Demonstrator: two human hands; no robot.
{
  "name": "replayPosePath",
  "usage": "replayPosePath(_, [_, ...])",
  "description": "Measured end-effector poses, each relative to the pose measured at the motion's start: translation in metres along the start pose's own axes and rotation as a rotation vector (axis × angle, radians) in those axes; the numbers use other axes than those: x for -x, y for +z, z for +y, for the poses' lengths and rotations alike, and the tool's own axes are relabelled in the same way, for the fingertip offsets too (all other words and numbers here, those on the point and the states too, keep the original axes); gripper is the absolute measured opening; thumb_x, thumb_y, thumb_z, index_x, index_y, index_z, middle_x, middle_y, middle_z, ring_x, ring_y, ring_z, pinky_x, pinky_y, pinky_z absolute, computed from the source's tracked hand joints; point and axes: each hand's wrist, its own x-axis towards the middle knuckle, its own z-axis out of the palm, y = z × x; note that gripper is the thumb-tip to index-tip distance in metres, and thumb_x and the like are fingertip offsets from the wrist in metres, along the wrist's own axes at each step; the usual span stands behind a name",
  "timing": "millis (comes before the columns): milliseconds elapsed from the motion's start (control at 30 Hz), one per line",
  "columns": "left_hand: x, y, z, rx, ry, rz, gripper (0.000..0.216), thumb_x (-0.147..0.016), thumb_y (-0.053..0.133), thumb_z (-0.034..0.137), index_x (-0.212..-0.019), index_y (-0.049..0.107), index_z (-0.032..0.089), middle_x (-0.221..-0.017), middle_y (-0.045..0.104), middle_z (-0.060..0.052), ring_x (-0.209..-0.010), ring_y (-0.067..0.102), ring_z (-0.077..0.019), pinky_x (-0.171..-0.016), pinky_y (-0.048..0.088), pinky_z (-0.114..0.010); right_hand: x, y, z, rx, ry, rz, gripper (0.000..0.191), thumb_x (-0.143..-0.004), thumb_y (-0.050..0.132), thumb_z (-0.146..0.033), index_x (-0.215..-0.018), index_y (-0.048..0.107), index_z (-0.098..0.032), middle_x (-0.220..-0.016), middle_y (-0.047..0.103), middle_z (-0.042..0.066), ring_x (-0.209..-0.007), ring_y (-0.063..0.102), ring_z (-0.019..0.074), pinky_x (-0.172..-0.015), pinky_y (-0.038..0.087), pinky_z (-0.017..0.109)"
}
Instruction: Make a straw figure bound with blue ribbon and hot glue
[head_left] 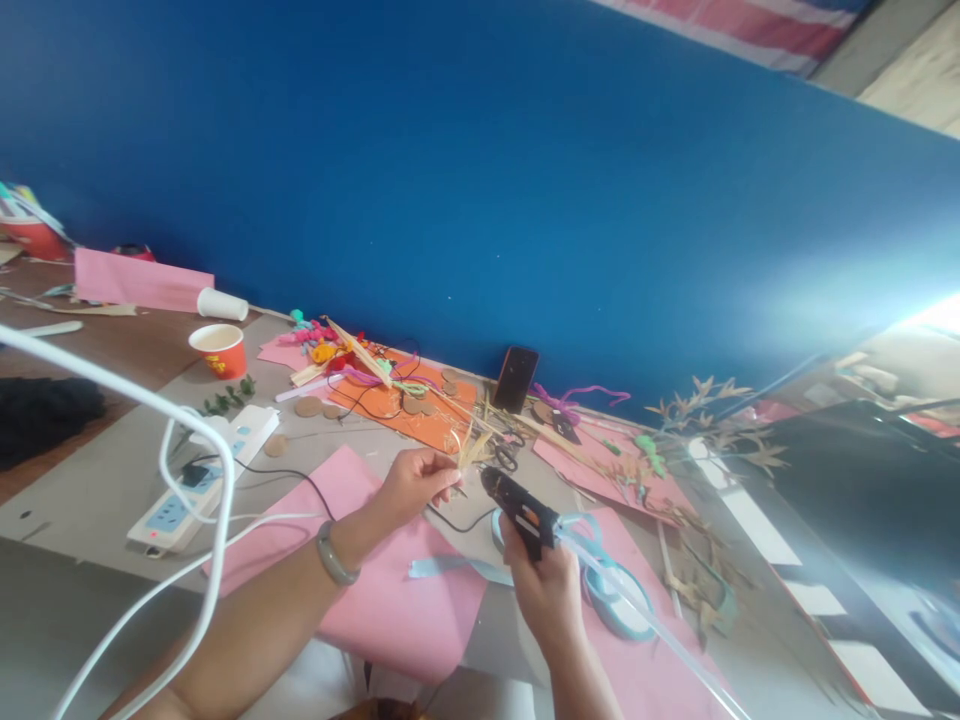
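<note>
My left hand [420, 482], with a bangle on its wrist, pinches a small piece of dried, straw-coloured plant [471, 448] whose strips fan upward. In my right hand [547, 575] is a black hot glue gun [519, 505], its nozzle pointing left toward the plant piece, close to it. A long clear glue stick [645, 610] runs out of the back of the gun. Whether the nozzle touches the plant, I cannot tell. Pink paper [420, 590] lies under my left forearm. Beside the right hand is a roll of light blue ribbon [626, 625].
A white power strip [176, 500] with cables sits at the left, and a white cord [225, 520] loops across the near left. Behind it stands a paper cup [219, 352]. Orange paper [427, 428], scissors [507, 456] and a phone [516, 378] lie ahead, before a blue wall [480, 200].
</note>
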Motion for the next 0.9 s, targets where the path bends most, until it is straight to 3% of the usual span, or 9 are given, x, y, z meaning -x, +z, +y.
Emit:
replayPosePath(100, [-0.001, -0.001, -0.003, 0.005, 0.01, -0.006, 0.018, -0.07, 0.067, 0.028, -0.073, 0.064, 0.011, -0.066, 0.068, -0.005, -0.048, 0.052, -0.0074, -0.045, 0.042, -0.019, -0.001, -0.009, 0.0, -0.159, 0.134, 0.011, 0.038, -0.083, 0.055, -0.05, -0.063, 0.058, -0.018, -0.048, 0.055, 0.001, -0.047, 0.053, 0.0163, -0.05, 0.043, 0.027])
replayPosePath(200, [-0.002, -0.002, -0.004, 0.001, 0.006, -0.004, 0.018, -0.07, 0.068, 0.028, -0.073, 0.064, 0.011, -0.066, 0.068, -0.005, -0.047, 0.051, -0.0074, -0.045, 0.043, -0.02, -0.003, -0.022, 0.001, -0.312, 0.243, -0.024, 0.035, -0.078, 0.061, -0.05, -0.067, 0.057, -0.018, -0.045, 0.053, 0.0, -0.043, 0.048, 0.0143, -0.047, 0.039, 0.027])
replayPosePath(433, [-0.002, -0.001, -0.001, 0.033, 0.013, 0.044, 0.019, -0.066, 0.071, 0.028, -0.071, 0.064, 0.011, -0.06, 0.067, -0.003, -0.044, 0.052, -0.0072, -0.044, 0.043, -0.02, -0.008, -0.049, 0.032, -0.492, 0.315, -0.026, 0.027, -0.072, 0.061, -0.045, -0.075, 0.055, -0.019, -0.056, 0.058, 0.001, -0.048, 0.053, 0.0155, -0.052, 0.042, 0.029])
replayPosePath(567, [-0.001, -0.001, 0.0, 0.019, 0.019, 0.041, 0.019, -0.066, 0.072, 0.028, -0.071, 0.065, 0.011, -0.059, 0.065, -0.002, -0.047, 0.054, -0.0079, -0.045, 0.044, -0.02, -0.018, -0.054, 0.053, -0.136, 0.427, -0.024, 0.031, -0.074, 0.054, -0.05, -0.079, 0.056, -0.019, -0.063, 0.062, 0.004, -0.057, 0.058, 0.0193, -0.055, 0.043, 0.03])
replayPosePath(733, [-0.002, -0.005, -0.001, -0.022, 0.022, -0.006, 0.022, -0.07, 0.07, 0.031, -0.072, 0.066, 0.01, -0.06, 0.066, -0.003, -0.046, 0.053, -0.0077, -0.047, 0.045, -0.02, -0.04, -0.041, 0.062, 0.553, 0.389, -0.226, 0.035, -0.083, 0.043, -0.048, -0.089, 0.06, -0.018, -0.077, 0.068, 0.01, -0.073, 0.064, 0.0258, -0.057, 0.039, 0.029])
replayPosePath(900, [-0.005, -0.007, -0.006, 0.001, 0.025, -0.007, 0.023, -0.07, 0.071, 0.033, -0.073, 0.064, 0.011, -0.062, 0.068, -0.004, -0.046, 0.053, -0.0078, -0.047, 0.045, -0.02, -0.056, -0.024, 0.066, 0.759, 0.38, -0.371, 0.04, -0.087, 0.04, -0.051, -0.094, 0.062, -0.018, -0.086, 0.07, 0.013, -0.083, 0.066, 0.0294, -0.06, 0.039, 0.03])
